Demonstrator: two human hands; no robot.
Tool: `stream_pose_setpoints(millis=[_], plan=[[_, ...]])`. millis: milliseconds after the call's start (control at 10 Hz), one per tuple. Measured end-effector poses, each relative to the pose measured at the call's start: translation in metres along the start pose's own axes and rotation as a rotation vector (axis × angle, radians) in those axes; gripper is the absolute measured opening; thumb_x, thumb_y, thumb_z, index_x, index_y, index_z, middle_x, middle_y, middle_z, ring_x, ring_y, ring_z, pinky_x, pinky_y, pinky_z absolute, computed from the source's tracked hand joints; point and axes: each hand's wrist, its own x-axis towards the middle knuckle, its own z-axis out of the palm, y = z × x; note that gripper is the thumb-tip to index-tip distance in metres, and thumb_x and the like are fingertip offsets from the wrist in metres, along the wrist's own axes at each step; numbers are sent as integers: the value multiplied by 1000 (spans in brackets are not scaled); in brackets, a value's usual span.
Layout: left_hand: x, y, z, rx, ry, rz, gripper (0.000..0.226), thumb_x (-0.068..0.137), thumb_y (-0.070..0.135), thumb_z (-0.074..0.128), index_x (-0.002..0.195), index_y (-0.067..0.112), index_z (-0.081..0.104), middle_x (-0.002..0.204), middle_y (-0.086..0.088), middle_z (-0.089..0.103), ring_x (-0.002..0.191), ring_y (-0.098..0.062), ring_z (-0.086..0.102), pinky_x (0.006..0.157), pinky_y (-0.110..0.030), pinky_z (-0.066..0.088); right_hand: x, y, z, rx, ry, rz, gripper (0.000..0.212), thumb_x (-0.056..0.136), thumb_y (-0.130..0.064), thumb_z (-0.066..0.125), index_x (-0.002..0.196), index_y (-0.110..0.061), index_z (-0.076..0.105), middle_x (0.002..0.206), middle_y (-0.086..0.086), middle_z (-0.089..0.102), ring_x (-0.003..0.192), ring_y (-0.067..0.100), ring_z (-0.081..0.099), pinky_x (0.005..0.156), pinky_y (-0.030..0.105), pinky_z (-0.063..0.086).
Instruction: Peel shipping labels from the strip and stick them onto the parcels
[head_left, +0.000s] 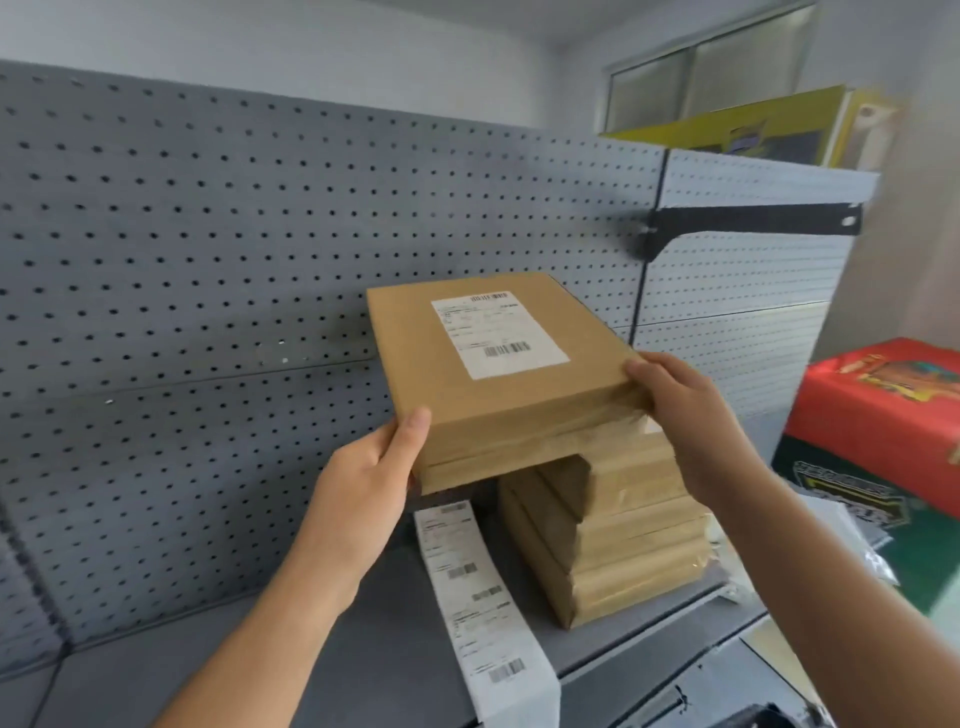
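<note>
A flat brown cardboard parcel (467, 395) is held up in the air over the shelf, with a white shipping label (498, 335) stuck on its top face. My left hand (369, 467) grips its near left corner, thumb on top. My right hand (680, 410) grips its near right corner. Below it stands a stack of several brown parcels (623, 551) wrapped in clear tape. A white strip of printed labels (483, 603) lies on the grey shelf (363, 654) to the left of the stack and hangs over the front edge.
A grey pegboard wall (208, 312) backs the shelf, with a black bracket (748, 221) at the right. A red and green box (883, 436) stands at the right. Yellow boxes (753, 130) sit on top of the pegboard unit.
</note>
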Motion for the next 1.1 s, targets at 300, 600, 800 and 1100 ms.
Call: stream_pose_setpoints(millis=[300,600,800,1100], plan=[[72,10,106,-12,-146,28,74,64,97,45,93,39,80,101,11,80,104,-11,71,102,-45,54,80,30,-90,-12,174,73,33,80,-46,64,99,-21,75,102,2,73,108,25,64,102,47,48],[94,-8,150,184,-121,16,90,80,87,42,82,0,67,86,-13,76,89,-28,73,87,-47,60,111,68,-109,-81,190,174,27,90,-35,57,90,-10,70,83,5,60,87,23,54,85,41,44],[88,-8,155,239,-95,32,83,81,82,42,72,3,63,73,-16,69,83,-29,72,75,-39,57,116,76,-115,-143,144,167,32,94,-37,56,100,-10,71,88,6,64,88,22,57,92,43,47],[63,-19,105,194,-116,3,54,89,71,47,127,35,62,122,18,67,112,2,61,103,-23,47,95,41,-85,-534,319,-248,38,101,-30,47,135,-15,54,139,6,55,128,23,50,100,39,38]])
